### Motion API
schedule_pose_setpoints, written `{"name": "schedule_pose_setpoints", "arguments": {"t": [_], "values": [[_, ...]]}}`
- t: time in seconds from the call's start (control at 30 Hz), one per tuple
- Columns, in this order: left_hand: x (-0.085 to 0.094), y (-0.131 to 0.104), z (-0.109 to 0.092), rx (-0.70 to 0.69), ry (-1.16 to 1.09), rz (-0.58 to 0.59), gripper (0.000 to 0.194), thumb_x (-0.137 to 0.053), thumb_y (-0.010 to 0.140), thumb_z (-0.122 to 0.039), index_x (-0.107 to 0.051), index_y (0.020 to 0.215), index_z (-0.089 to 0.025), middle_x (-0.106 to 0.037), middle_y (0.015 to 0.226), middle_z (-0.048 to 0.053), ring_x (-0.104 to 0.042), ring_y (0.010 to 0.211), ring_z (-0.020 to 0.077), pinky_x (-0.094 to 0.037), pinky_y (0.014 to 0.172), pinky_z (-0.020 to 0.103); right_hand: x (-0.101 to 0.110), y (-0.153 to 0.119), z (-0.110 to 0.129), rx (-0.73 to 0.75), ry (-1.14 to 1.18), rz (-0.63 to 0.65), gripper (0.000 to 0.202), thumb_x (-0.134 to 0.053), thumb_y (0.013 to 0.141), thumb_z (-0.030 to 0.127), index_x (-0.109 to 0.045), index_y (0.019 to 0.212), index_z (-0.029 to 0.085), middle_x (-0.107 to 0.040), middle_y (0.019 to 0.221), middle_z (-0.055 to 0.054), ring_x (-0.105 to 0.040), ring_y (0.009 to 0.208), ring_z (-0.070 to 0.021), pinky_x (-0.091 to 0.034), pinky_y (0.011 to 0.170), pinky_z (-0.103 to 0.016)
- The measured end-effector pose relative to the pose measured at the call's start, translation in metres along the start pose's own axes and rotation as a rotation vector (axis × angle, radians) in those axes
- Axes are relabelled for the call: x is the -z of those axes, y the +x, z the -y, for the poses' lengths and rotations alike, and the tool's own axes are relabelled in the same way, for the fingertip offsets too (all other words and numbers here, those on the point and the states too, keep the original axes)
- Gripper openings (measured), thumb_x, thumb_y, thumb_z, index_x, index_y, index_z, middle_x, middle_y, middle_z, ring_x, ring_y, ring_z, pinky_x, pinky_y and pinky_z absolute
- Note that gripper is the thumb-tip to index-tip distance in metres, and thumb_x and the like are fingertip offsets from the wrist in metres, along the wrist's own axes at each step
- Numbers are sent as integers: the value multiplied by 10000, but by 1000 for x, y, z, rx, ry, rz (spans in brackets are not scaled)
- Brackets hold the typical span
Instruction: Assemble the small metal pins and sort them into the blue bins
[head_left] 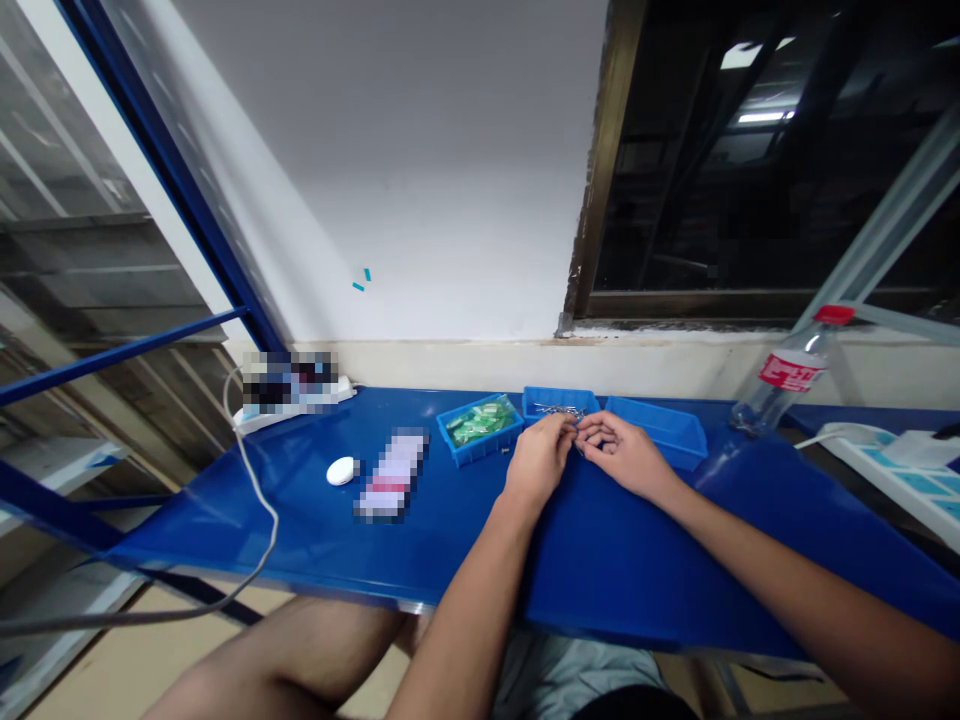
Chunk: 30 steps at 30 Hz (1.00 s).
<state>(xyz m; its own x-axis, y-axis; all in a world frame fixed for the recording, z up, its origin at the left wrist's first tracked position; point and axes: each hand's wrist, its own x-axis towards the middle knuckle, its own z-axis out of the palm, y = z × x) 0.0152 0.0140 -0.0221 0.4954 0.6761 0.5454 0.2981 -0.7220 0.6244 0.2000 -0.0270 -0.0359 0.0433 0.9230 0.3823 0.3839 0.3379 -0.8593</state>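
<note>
My left hand (538,455) and my right hand (621,452) meet just in front of the middle blue bin (541,397). The fingers of both are closed, fingertips nearly touching. Whatever small piece lies between them is too small and too hidden to name. In the middle bin lie thin silvery metal parts (561,409). Left of my hands, another blue bin (480,446) holds green pieces (480,420) in clear plastic. Behind my right hand stands a third blue bin (679,440), partly covered by the hand. One tiny metal piece (505,451) rests on the table beside the left bin.
On the blue table (420,560) lie a white rounded case (342,471) and a blurred-out phone-like object (394,475). A power strip (300,402) with a grey cable (271,515) sits at the left. A clear bottle with a red cap (791,370) stands at the right, near a white-and-blue item (915,475).
</note>
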Motion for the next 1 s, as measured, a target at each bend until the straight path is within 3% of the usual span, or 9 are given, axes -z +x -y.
{"name": "schedule_pose_setpoints", "arguments": {"t": [0.17, 0.3, 0.43, 0.6, 0.77, 0.9, 1.0], "values": [[2, 0, -5, -16, -31, 26, 245, -578, 1000, -165, -666, 1225, -204, -770, 1188, 79, -744, 1080, 200, -583, 997, 320, -1, -1, 3, 11, -4, 19, 283, -722, 789, 257, -596, 1041, 232, -676, 850, -18, -659, 743, -164, -570, 681, -285], [3, -1, -11, -6, -36, 10, 251, -533, 1036, -234, -650, 1257, -211, -759, 1231, 85, -741, 1097, 212, -579, 1013, 339, 4, -1, 4, 7, -80, 34, 304, -671, 807, 222, -611, 1105, 237, -635, 821, 12, -607, 666, -135, -522, 608, -248], [2, -2, -11, 27, -25, 21, 377, -571, 983, -180, -595, 1357, -219, -769, 1205, 82, -736, 1121, 228, -578, 1034, 371, 8, 1, 5, -13, -49, -54, 160, -690, 847, 312, -660, 977, 224, -663, 792, -9, -634, 683, -158, -534, 622, -270], [-2, 1, -4, 87, -121, 8, 423, -627, 933, -116, -615, 1349, -199, -791, 1106, 74, -756, 1029, 210, -600, 998, 373, 8, 1, 7, -85, 27, -71, 304, -732, 867, 494, -691, 972, 211, -709, 793, -33, -646, 650, -175, -542, 596, -298], [-1, 4, -6, 186, -244, -77, 380, -665, 924, -101, -661, 1293, -188, -799, 1052, 69, -768, 933, 183, -628, 925, 344, 11, 1, 11, 76, -170, -66, 232, -693, 913, 458, -740, 926, 232, -719, 930, -77, -670, 796, -219, -538, 636, -318], [0, 4, -8, 215, -297, -92, 406, -666, 880, -45, -668, 1265, -175, -803, 995, 50, -770, 890, 166, -636, 889, 320, 14, 1, 13, 195, -320, -56, 183, -655, 929, 402, -748, 917, 244, -712, 939, -86, -650, 748, -220, -515, 625, -340], [-2, 3, -8, 199, -291, -90, 411, -655, 873, -46, -671, 1261, -179, -801, 965, 40, -768, 870, 164, -636, 877, 318, 12, 0, 12, 174, -351, -54, 120, -651, 918, 353, -710, 924, 248, -691, 831, -50, -625, 672, -201, -491, 609, -331]]}}
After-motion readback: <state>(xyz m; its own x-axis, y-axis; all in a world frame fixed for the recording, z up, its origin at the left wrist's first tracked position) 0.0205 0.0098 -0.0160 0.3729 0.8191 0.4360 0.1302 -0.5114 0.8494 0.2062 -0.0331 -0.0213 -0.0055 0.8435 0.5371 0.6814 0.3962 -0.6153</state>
